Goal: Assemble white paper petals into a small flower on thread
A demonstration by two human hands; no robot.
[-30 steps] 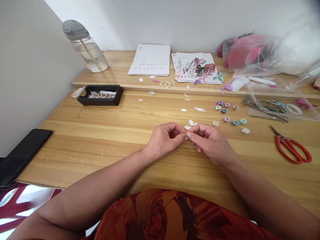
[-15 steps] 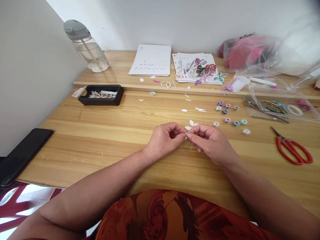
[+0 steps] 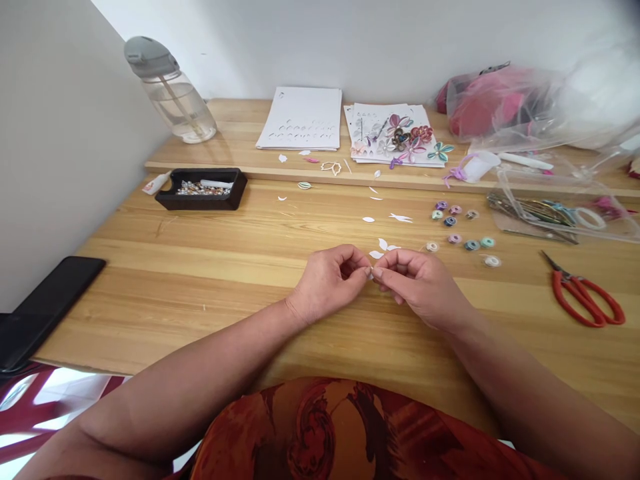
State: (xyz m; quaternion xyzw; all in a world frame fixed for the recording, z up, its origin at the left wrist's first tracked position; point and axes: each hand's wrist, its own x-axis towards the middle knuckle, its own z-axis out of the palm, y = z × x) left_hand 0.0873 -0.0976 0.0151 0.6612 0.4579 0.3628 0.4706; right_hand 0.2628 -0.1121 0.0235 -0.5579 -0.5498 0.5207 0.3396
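Note:
My left hand (image 3: 327, 280) and my right hand (image 3: 423, 283) meet fingertip to fingertip over the middle of the wooden table (image 3: 200, 280). Both pinch one tiny white paper piece (image 3: 371, 273), mostly hidden by the fingers. Just beyond my fingers lie small white paper petals (image 3: 381, 249). More white cut-outs (image 3: 400, 218) are scattered farther back. Several small coloured quilled coils (image 3: 453, 223) sit to the right of my right hand.
Red scissors (image 3: 585, 297) lie at the right. A black tray of beads (image 3: 203, 189), a glue tube (image 3: 155, 183) and a water bottle (image 3: 170, 90) are at the back left. Paper sheets (image 3: 303, 119), quilled flowers (image 3: 405, 139), plastic bags (image 3: 525, 107) line the raised shelf. A phone (image 3: 45, 303) lies at the left edge.

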